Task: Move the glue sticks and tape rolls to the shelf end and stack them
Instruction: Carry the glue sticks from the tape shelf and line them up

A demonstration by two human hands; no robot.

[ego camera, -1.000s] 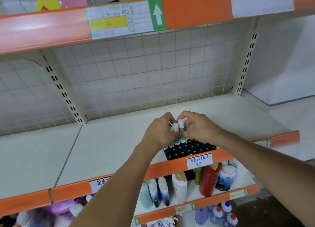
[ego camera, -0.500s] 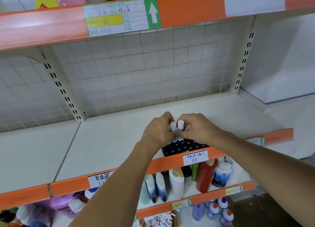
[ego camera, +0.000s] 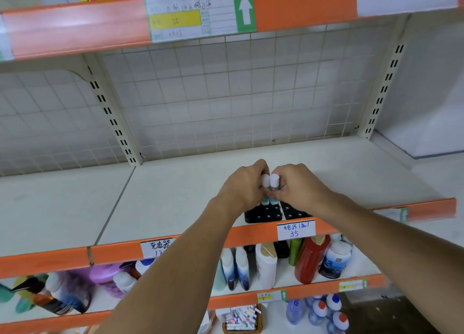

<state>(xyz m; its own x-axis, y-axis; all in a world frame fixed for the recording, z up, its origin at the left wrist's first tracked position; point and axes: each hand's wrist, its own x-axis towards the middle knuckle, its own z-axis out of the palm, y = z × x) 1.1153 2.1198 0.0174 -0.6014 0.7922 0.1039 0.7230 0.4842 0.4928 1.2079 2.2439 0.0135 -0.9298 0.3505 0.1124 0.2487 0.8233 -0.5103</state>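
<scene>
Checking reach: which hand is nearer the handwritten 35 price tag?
Right. The right hand is almost directly above the 35 price tag; the left hand is up and to its left.

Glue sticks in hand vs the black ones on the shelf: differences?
The held glue sticks show white caps and teal bodies; the black glue sticks show dark tops. The held ones are lifted, gripped by the left hand and right hand; the black ones stand on the shelf. Both groups are upright.

Left hand (ego camera: 244,188) and right hand (ego camera: 295,189) grip upright glue sticks (ego camera: 270,185), apparently two, above a black tray (ego camera: 266,214) on the shelf (ego camera: 175,198).
</scene>
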